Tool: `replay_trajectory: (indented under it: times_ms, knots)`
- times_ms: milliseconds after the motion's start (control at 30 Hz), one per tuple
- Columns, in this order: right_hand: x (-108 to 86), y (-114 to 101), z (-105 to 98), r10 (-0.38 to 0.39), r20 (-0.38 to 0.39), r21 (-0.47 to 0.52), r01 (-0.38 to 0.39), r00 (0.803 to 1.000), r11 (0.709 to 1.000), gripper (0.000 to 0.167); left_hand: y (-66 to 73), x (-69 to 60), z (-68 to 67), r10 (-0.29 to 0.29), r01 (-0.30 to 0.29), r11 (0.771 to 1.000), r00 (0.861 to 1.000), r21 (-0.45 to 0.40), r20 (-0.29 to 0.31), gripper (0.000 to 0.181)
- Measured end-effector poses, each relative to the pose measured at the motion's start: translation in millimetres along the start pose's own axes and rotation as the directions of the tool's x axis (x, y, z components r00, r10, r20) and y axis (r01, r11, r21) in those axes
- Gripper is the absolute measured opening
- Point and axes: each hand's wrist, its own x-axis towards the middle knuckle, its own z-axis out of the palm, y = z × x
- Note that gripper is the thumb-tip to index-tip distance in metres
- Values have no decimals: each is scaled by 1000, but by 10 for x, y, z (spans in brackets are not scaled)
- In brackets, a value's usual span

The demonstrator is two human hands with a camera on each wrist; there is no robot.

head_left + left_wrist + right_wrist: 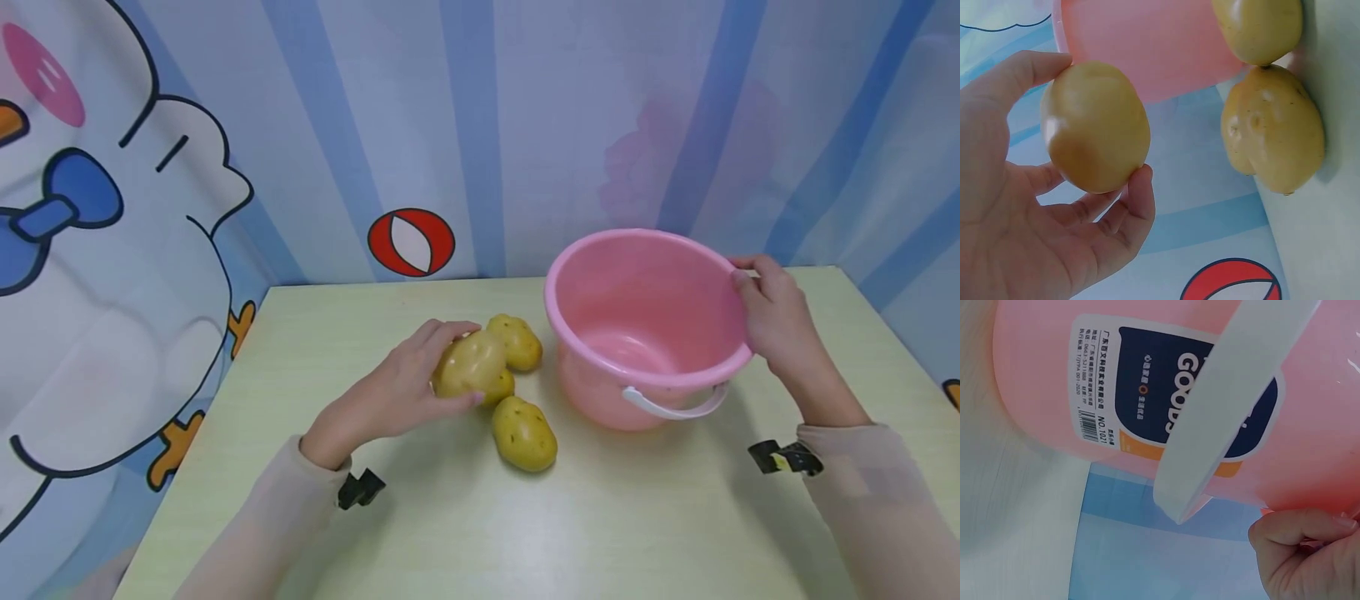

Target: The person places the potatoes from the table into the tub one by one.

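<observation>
The left hand [401,387] grips a smooth yellow potato [471,364] between thumb and fingers, raised above the table; in the left wrist view the potato [1095,127] is seen whole between the fingertips. Beside and partly behind it lie other potatoes: one at the back [514,342], one in front [524,434], and one mostly hidden [501,387]. To their right is a pink bucket [600,364], its visible inside bare. The right hand [776,321] pinches the bucket's right rim; in the right wrist view the hand [1310,550] is at the image's lower right.
The white bucket handle [675,410] hangs down at the front. A pale wooden table [600,533] lies under everything. Behind it stands a blue striped cloth backdrop [517,150] with a printed red ball, and a printed cartoon figure [112,333] covers the left side.
</observation>
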Motion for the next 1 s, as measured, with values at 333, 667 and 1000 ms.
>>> replay_trajectory:
  times_ms: [333, 667, 1000]
  knots:
    - [1, 3, 0, 1, -14, 12, -1, 1000, 1000, 53, 129, 110, -120, 60, -60, 998, 998, -2, -16, 72]
    - [34, 1, 26, -8, -19, 12, 8, 1000, 1000, 52, 186, 214, -193, 83, -83, 996, 996, 11, -19, 71]
    - [23, 25, 8, -11, -25, 4, 11, 1000, 1000, 52, 367, 423, -204, 184, -183, 983, 982, 26, -54, 71]
